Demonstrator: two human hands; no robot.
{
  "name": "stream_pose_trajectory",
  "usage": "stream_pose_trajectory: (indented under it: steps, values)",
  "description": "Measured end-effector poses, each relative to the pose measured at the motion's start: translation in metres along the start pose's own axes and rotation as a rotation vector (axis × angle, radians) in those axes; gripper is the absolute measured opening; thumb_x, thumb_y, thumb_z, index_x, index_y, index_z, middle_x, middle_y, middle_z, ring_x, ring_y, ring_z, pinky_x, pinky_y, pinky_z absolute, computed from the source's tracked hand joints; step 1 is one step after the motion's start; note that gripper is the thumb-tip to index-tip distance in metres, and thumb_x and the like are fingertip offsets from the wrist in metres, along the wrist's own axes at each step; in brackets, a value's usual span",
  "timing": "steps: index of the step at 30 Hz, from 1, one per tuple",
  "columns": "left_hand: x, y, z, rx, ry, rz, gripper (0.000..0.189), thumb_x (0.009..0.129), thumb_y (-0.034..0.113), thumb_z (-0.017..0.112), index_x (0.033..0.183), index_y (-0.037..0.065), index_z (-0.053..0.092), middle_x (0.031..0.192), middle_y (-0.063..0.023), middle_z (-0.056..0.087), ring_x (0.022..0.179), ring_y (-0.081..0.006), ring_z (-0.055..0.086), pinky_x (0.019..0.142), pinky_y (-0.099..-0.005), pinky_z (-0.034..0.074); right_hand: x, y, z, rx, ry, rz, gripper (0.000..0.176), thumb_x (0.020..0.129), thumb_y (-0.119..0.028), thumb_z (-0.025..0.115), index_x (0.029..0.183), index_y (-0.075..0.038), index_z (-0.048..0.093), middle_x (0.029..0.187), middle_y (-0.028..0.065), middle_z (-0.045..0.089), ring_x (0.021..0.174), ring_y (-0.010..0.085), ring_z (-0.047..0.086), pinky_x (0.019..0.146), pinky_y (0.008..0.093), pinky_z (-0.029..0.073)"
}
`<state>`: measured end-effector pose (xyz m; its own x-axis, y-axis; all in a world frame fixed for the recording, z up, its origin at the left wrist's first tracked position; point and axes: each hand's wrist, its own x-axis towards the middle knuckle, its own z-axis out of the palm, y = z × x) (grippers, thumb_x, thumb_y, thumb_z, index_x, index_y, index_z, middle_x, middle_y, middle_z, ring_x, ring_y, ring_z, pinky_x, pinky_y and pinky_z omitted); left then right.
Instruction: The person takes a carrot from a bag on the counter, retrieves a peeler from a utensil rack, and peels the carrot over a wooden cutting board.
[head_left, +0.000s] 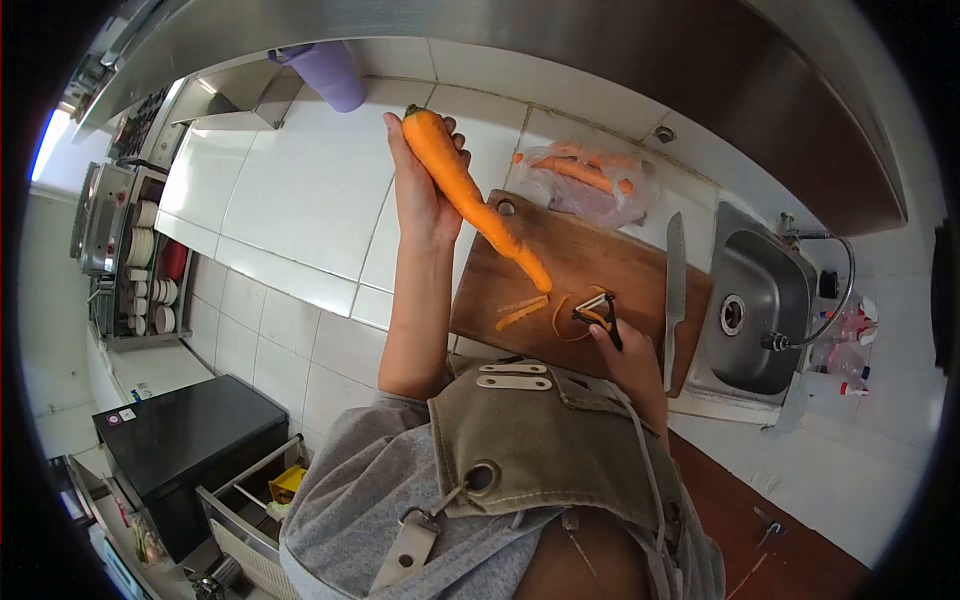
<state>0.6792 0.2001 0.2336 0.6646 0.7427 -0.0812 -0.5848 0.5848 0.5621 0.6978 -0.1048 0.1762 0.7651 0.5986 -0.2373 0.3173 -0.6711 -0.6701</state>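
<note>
My left hand [425, 185] is wrapped round the thick end of a long carrot [465, 190], which slants down to the right over a wooden cutting board [610, 250]. In my right hand [627, 355] is a black-handled peeler [600, 313], held low over the board and apart from the carrot's thin tip. A strip of orange peel clings at the peeler. More carrot peelings [522, 315] lie on the board below the tip. A large knife [676, 290] rests along the board's right side, its blade pointing away from me.
Behind the board sits a clear plastic bag [590, 185] with carrots. To the right is a steel sink [755, 300] with a hose tap [845, 290]. A purple container [330, 75] stands at the back of the white tiled counter [300, 190]. A metal shelf [620, 50] overhangs the far side.
</note>
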Motion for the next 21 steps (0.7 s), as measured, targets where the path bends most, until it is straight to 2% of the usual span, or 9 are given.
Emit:
stream_pose_trajectory:
  steps: [2, 4, 5, 7, 8, 9, 11, 15, 21]
  values:
    - [0.004, -0.007, -0.013, 0.023, -0.013, -0.051, 0.047, 0.091, 0.054, 0.039, 0.088, 0.008, 0.050, 0.079, -0.0033, 0.053, 0.069, -0.0117, 0.048, 0.062, -0.0228, 0.042, -0.003, -0.007, -0.018, 0.131, -0.025, -0.052, 0.038, 0.089, -0.034, 0.054, 0.075, 0.001, 0.048, 0.060, 0.0172, 0.053, 0.051, 0.0290, 0.053, 0.050, 0.0376, 0.042]
    - [0.005, -0.012, -0.023, 0.048, -0.005, -0.116, 0.048, 0.091, 0.055, 0.038, 0.092, 0.009, 0.049, 0.079, -0.0023, 0.053, 0.070, -0.0113, 0.049, 0.063, -0.0234, 0.043, -0.007, -0.007, -0.034, 0.771, -0.297, 0.289, 0.035, 0.089, -0.032, 0.054, 0.077, 0.000, 0.049, 0.057, 0.0128, 0.048, 0.050, 0.0230, 0.049, 0.050, 0.0348, 0.041]
    - [0.004, -0.013, -0.023, 0.051, -0.005, -0.119, 0.048, 0.091, 0.055, 0.038, 0.092, 0.009, 0.049, 0.079, -0.0023, 0.053, 0.070, -0.0113, 0.049, 0.063, -0.0234, 0.043, -0.005, -0.006, -0.034, 0.774, -0.296, 0.292, 0.035, 0.089, -0.032, 0.054, 0.077, 0.000, 0.049, 0.057, 0.0128, 0.048, 0.050, 0.0230, 0.049, 0.050, 0.0348, 0.041]
    - [0.000, -0.013, -0.024, 0.073, 0.006, -0.122, 0.048, 0.091, 0.055, 0.037, 0.094, 0.008, 0.049, 0.080, -0.0024, 0.053, 0.071, -0.0114, 0.049, 0.064, -0.0238, 0.043, -0.001, -0.001, -0.030, 0.565, -0.174, 0.273, 0.031, 0.090, -0.031, 0.054, 0.079, -0.001, 0.052, 0.054, 0.0110, 0.046, 0.053, 0.0218, 0.049, 0.053, 0.0348, 0.042]
    - [-0.002, -0.013, -0.023, 0.074, 0.007, -0.127, 0.048, 0.091, 0.055, 0.037, 0.094, 0.008, 0.049, 0.080, -0.0024, 0.053, 0.071, -0.0114, 0.049, 0.064, -0.0238, 0.043, -0.001, -0.005, -0.021, 0.127, -0.023, 0.120, 0.024, 0.090, -0.026, 0.052, 0.087, -0.002, 0.053, 0.058, 0.0115, 0.049, 0.054, 0.0263, 0.053, 0.054, 0.0376, 0.043]
    - [-0.003, -0.013, -0.021, 0.116, 0.003, -0.122, 0.048, 0.092, 0.054, 0.037, 0.095, 0.008, 0.049, 0.080, -0.0026, 0.053, 0.071, -0.0117, 0.049, 0.065, -0.0242, 0.043, -0.002, 0.005, -0.012, 0.126, -0.023, 0.123, 0.024, 0.090, -0.026, 0.052, 0.087, -0.002, 0.053, 0.058, 0.0115, 0.049, 0.054, 0.0263, 0.053, 0.054, 0.0376, 0.043]
    - [-0.007, -0.012, -0.016, 0.153, 0.000, -0.113, 0.048, 0.092, 0.054, 0.037, 0.095, 0.007, 0.050, 0.080, -0.0028, 0.053, 0.071, -0.0120, 0.049, 0.066, -0.0247, 0.043, -0.004, 0.021, 0.007, -0.370, 0.237, -0.060, 0.020, 0.090, -0.022, 0.050, 0.094, -0.002, 0.051, 0.068, 0.0156, 0.056, 0.060, 0.0332, 0.057, 0.056, 0.0420, 0.044]
    - [-0.014, -0.015, -0.013, 0.280, -0.026, -0.091, 0.049, 0.094, 0.051, 0.035, 0.093, 0.005, 0.051, 0.081, -0.0045, 0.052, 0.071, -0.0141, 0.047, 0.069, -0.0270, 0.042, -0.008, 0.015, 0.010, -0.262, 0.321, -0.156, 0.020, 0.090, -0.021, 0.049, 0.099, -0.003, 0.050, 0.077, 0.0189, 0.058, 0.066, 0.0382, 0.058, 0.059, 0.0465, 0.045]
    - [-0.018, -0.023, -0.005, 0.443, -0.035, -0.049, 0.048, 0.097, 0.045, 0.026, 0.087, 0.005, 0.050, 0.075, -0.0053, 0.050, 0.069, -0.0153, 0.044, 0.067, -0.0278, 0.038, -0.008, 0.005, -0.003, -0.396, 0.175, -0.019, 0.021, 0.091, -0.021, 0.047, 0.101, -0.003, 0.051, 0.075, 0.0185, 0.058, 0.065, 0.0376, 0.058, 0.057, 0.0468, 0.043]
